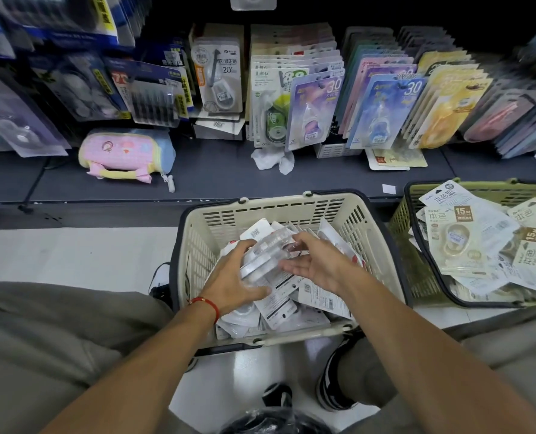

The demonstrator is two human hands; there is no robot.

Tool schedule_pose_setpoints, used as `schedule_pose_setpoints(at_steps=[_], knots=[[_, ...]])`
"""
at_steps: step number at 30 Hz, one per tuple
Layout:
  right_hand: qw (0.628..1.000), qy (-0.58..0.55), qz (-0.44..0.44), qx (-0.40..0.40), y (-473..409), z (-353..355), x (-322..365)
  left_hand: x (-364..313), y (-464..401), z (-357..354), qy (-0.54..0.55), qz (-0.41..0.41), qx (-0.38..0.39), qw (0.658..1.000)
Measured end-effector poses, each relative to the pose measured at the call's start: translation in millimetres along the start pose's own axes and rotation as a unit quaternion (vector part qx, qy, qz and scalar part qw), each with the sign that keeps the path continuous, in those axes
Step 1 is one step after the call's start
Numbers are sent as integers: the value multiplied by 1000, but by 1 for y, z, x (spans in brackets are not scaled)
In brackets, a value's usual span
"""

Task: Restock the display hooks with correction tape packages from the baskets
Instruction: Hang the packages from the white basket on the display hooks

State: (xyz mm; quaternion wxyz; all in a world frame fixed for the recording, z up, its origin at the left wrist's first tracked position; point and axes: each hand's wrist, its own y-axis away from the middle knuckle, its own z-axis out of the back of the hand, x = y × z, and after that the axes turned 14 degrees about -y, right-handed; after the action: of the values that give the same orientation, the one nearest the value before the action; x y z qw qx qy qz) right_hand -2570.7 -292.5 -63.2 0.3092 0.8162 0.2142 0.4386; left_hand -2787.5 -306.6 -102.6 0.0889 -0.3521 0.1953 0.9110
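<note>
Stationery fills the dark shelf point(216, 170) at floor level, with rows of hanging carded packs point(310, 114) leaning forward above it and a pink pouch point(125, 155) lying on it. Directly beneath both hands sits a cream basket point(260, 208), heaped with white correction tape packages point(291, 311); a green basket point(414, 245) out past the right hand's fingers holds beige packs point(451, 242) of another kind.

The left hand point(232, 277) has its fingers curled round a small stack of clear-blistered packages point(263, 255), thumb along the near edge, so the stack is lifted slightly off the heap. The right hand point(313, 261) lies beside it with fingers nearly straight and relaxed, their tips touching the far side of that stack; it pinches nothing that I can see. Probably the left hand acts as the clamp while the right squares the cards against it, since packs aligned with their hang-holes together would slide onto a hook in one go.

Gathering looks to be the step in hand; none of this stack is on a hook yet. The slippery blisters could fan out and spill back among the loose ones below the fingers if the grip loosens. A red cord point(207, 303) circles the left wrist.
</note>
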Motion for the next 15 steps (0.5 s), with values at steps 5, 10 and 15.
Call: schedule_pose_setpoints(at_steps=[5,10,15], knots=[[987,152,25,-35,-15,-3,-16,11,-3,2,116,80,-60,988],[711,681,135,-112,-28,21,-41,18,-2,7,290,193,-59,936],[784,590,182,-59,-30,26,-54,22,-1,15,325,187,-75,924]])
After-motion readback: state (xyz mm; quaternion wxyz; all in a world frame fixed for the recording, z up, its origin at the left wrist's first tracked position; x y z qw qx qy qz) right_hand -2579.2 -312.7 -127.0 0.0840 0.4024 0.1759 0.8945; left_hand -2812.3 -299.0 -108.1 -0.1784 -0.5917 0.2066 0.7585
